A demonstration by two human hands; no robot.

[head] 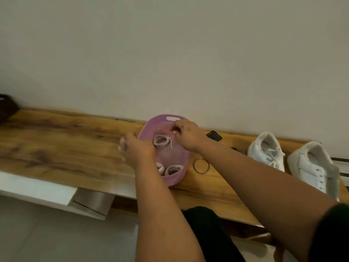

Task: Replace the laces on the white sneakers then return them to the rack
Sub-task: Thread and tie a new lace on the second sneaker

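My left hand (135, 148) curls on the basket's (186, 161) left rim, steadying it at the bench's (66, 144) back edge. A coiled lace (161, 141) lies inside, just left of and below my right hand (186, 134), the nearer one, fingertips pinched together; on what, I cannot tell. Sneakers (267, 150) wait far right.

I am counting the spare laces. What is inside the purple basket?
Inside the purple basket: one coiled lace in the middle, two more bundles near the front. The left hand covers part.
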